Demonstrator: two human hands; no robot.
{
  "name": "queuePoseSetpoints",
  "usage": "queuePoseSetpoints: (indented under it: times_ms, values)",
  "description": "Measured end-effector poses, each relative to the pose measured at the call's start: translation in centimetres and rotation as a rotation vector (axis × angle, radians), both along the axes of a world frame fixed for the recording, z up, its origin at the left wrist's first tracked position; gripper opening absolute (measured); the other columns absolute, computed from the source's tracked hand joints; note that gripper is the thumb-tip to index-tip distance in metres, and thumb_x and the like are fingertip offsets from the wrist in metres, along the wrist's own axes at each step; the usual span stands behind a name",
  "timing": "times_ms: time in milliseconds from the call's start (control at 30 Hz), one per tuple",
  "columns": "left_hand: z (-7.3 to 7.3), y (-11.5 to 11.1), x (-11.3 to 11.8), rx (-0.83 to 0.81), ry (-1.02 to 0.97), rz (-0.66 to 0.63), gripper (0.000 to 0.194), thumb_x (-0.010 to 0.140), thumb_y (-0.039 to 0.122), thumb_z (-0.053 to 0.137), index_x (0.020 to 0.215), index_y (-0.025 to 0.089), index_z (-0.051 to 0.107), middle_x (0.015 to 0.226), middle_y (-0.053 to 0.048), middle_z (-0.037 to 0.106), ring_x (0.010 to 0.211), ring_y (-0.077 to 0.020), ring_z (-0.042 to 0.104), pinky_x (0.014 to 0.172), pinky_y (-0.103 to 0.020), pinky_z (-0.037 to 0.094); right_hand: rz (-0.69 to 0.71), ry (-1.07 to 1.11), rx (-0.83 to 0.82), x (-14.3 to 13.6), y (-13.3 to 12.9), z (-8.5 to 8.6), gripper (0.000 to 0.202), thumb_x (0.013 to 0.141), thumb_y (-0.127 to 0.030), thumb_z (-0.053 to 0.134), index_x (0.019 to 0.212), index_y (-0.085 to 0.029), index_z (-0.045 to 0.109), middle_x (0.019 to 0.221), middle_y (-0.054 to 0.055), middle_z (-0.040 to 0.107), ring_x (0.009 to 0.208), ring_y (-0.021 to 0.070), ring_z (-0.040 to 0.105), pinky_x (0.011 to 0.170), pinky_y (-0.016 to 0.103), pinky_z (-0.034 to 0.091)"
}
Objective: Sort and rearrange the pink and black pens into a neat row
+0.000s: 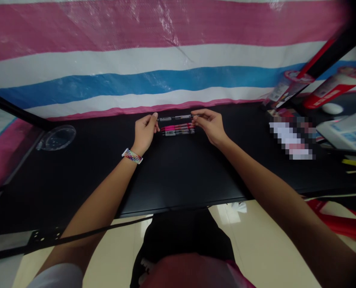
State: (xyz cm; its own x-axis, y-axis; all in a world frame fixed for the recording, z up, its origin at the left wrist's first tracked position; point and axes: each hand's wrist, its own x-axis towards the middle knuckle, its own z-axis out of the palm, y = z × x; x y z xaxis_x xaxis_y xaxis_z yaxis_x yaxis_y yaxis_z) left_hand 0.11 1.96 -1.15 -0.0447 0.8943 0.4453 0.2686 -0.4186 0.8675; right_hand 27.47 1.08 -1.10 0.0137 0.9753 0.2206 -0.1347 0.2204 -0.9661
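Between my two hands a black and grey pen (175, 118) lies level, pinched at both ends. My left hand (145, 130) closes thumb and fingers on its left end, and a colourful woven band circles that wrist. On the other end, the fingers of my right hand (210, 125) are pressed together. Just nearer to me, a pink-red pen (173, 128) and a grey and black pen (178, 132) lie side by side in a small row of pens on the black table. My fingers hide part of the pen tips.
A round clear plastic lid (59, 137) lies at the left. Toward the right stand a cup with a red straw (288, 86), a red and white cup (330, 90) and a white box (345, 132). A striped sheet (154, 86) hangs behind the black table (178, 176).
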Motion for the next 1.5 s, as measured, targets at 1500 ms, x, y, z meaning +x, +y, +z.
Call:
queuePoseSetpoints:
  times_ms: [1500]
  values:
    - [0.3,-1.3,1.1,0.067,-0.002,-0.143,0.045,0.096,0.051,0.087,0.132,0.031,0.070,0.112,-0.008,0.079,0.102,-0.0227,0.079,0.087,-0.035,0.063,0.026,-0.012,-0.039,0.4,0.3,-0.5,0.030,0.078,-0.046,0.097,0.098,-0.026,0.089,0.092,0.005,0.084,0.090,0.0250,0.081,0.099,0.049,0.070]
